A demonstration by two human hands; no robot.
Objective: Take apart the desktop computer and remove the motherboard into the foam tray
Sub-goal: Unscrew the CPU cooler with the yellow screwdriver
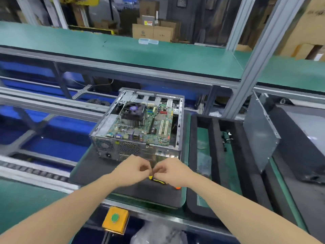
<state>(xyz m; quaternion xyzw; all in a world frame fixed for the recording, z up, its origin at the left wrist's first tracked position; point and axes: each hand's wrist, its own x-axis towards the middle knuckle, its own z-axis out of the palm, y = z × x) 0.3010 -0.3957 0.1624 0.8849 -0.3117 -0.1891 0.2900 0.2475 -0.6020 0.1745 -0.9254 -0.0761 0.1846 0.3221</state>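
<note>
Judged mid-unscrewing. Found motherboard point(149, 127) seated in open case point(109, 138); tray point(213, 134) just beside, at right. Next: calls for any board screws out, then a level lift across to tray. Noted right hand point(171, 171) curled round screwdriver point(159, 180) handle. Noted left hand point(135, 170) curled, pinching at its front end; on tip or on a screw, cannot tell.

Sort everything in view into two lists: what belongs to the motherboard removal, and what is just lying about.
Job in hand: computer case, motherboard, foam tray, screwdriver, right hand gripping it, left hand with curled fingers at its front end.

Lying about: clear plastic boxes, cardboard boxes, yellow button box.
</note>
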